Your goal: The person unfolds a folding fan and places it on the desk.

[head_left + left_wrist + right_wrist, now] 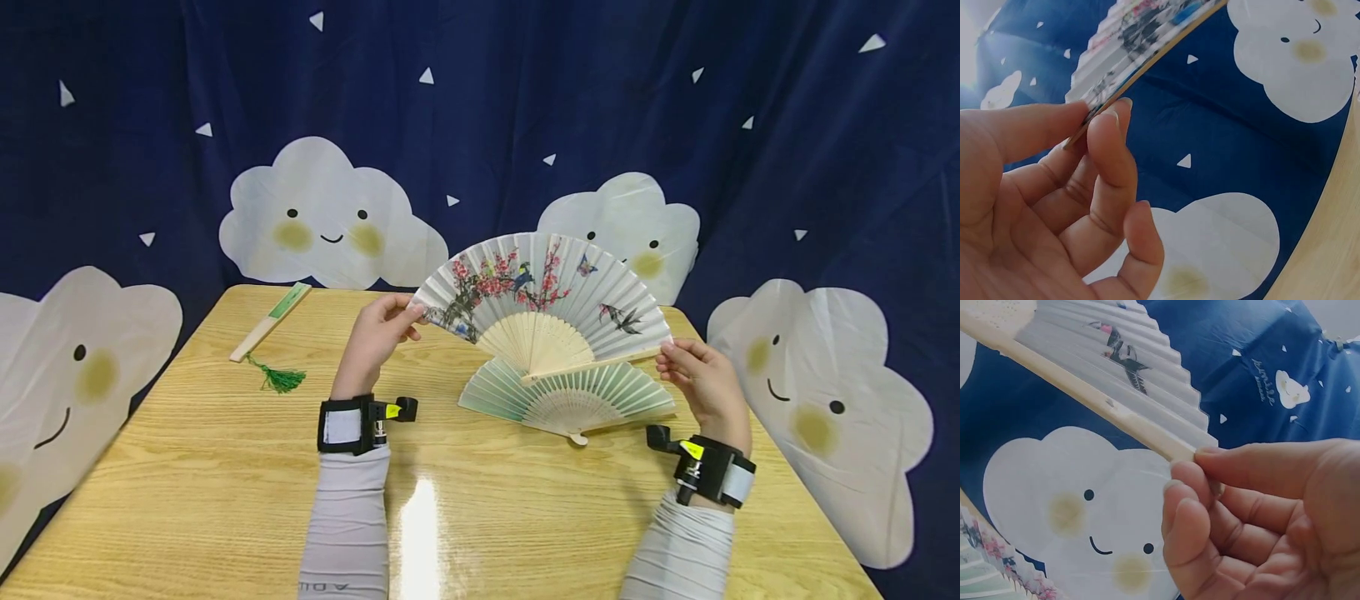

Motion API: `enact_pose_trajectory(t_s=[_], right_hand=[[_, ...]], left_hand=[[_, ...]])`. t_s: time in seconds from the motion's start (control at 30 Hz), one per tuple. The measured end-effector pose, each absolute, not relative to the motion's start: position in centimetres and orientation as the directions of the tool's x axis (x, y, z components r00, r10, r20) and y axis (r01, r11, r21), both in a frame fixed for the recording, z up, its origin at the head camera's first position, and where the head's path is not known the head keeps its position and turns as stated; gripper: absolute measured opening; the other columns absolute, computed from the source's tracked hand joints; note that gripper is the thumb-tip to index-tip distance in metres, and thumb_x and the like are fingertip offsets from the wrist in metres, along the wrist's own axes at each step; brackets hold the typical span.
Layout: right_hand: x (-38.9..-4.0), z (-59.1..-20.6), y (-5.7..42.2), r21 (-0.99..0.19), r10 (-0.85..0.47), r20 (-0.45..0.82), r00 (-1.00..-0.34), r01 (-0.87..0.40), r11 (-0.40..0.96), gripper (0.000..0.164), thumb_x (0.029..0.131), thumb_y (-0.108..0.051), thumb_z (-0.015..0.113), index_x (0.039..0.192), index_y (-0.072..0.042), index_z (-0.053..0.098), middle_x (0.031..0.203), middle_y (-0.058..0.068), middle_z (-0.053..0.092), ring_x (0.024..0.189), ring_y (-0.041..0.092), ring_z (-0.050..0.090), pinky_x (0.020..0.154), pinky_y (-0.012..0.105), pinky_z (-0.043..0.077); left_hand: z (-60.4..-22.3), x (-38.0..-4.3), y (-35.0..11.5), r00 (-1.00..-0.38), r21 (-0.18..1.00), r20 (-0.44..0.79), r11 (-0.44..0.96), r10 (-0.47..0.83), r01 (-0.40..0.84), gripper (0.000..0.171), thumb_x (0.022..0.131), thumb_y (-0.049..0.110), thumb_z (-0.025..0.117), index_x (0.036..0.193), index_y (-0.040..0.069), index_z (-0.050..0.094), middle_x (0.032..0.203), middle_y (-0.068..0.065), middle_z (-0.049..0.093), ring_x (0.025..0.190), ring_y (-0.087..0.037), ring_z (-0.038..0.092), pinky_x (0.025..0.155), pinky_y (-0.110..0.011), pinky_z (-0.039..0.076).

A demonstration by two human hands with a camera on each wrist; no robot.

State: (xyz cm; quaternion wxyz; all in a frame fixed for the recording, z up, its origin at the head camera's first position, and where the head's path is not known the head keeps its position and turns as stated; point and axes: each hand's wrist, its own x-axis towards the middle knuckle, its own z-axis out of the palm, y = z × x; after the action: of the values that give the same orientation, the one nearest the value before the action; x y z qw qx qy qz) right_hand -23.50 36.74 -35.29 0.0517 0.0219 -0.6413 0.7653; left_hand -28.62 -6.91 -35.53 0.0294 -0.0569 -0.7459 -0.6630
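Between left hand (378,337) and right hand (705,379), each pinching one outer end, a blossom-painted fan (536,287) is spanning crosswise, its pivot (530,377) visually overlapping a green fan (577,406).

Three fans (577,304) (573,406) (271,322); two hands (377,337) (707,379); one tassel (282,379)

Mid-frame, the upper fan (542,304) shows pink blossoms on white, the lower fan (577,402) pale green; left, a green tassel (282,380).
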Motion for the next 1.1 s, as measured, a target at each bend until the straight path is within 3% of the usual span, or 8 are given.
enact_pose_trajectory(t_s=[0.43, 0.63, 0.9, 1.0, 1.1], right_hand=[[-22.4, -35.8, 38.4, -0.924, 0.104, 0.093, -0.990, -0.125, -0.363, 0.018, 0.095, 0.003, 0.055, 0.084, -0.005, 0.067, 0.073, 0.005, 0.073, 0.066, 0.013, 0.071, 0.064, 0.022, 0.058], [-21.7, -36.3, 39.8, -0.913, 0.084, 0.092, -0.992, -0.117, -0.392, 0.026, 0.097, 0.006, 0.050, 0.084, -0.005, 0.070, 0.073, 0.006, 0.073, 0.066, 0.013, 0.071, 0.065, 0.023, 0.058], [-19.9, -37.1, 42.2, -0.942, 0.040, 0.021, -0.999, -0.033, -0.335, 0.025, 0.097, 0.004, 0.051, 0.085, -0.005, 0.071, 0.076, 0.004, 0.073, 0.070, 0.012, 0.071, 0.068, 0.022, 0.058], [-19.6, -37.4, 43.0, -0.965, -0.026, -0.035, -0.999, 0.041, -0.259, 0.026, 0.098, 0.003, 0.050, 0.086, -0.008, 0.071, 0.078, 0.002, 0.074, 0.072, 0.011, 0.071, 0.070, 0.022, 0.058], [-19.3, -37.6, 43.7, -0.983, -0.106, -0.116, -0.988, 0.129, -0.127, 0.026, 0.099, 0.000, 0.049, 0.089, -0.011, 0.070, 0.080, 0.000, 0.074, 0.074, 0.010, 0.071, 0.071, 0.021, 0.058]], left_hand=[[-35.8, -28.3, -7.5, -0.983, 0.965, 0.077, 0.234, 0.168, 0.116, 0.026, 0.098, 0.025, 0.059, 0.108, 0.002, 0.064, 0.095, -0.005, 0.070, 0.081, -0.018, 0.060, 0.078, -0.029, 0.048], [-36.1, -27.8, -7.4, -0.965, 0.937, 0.026, 0.330, 0.260, 0.114, 0.022, 0.099, 0.023, 0.057, 0.105, 0.003, 0.064, 0.099, -0.009, 0.069, 0.090, -0.029, 0.061, 0.082, -0.031, 0.047], [-38.3, -27.0, -6.6, -0.892, 0.879, -0.008, 0.428, 0.451, 0.208, 0.019, 0.097, 0.018, 0.059, 0.087, 0.003, 0.063, 0.086, -0.010, 0.069, 0.078, -0.023, 0.062, 0.074, -0.037, 0.051], [-39.6, -26.6, -6.7, -0.848, 0.875, -0.068, 0.440, 0.525, 0.202, 0.019, 0.096, 0.017, 0.060, 0.086, 0.002, 0.064, 0.083, -0.011, 0.069, 0.077, -0.026, 0.063, 0.074, -0.041, 0.052], [-41.0, -26.2, -7.2, -0.795, 0.865, -0.128, 0.459, 0.593, 0.203, 0.019, 0.093, 0.017, 0.063, 0.082, 0.001, 0.065, 0.080, -0.011, 0.070, 0.072, -0.024, 0.062, 0.069, -0.038, 0.050]])
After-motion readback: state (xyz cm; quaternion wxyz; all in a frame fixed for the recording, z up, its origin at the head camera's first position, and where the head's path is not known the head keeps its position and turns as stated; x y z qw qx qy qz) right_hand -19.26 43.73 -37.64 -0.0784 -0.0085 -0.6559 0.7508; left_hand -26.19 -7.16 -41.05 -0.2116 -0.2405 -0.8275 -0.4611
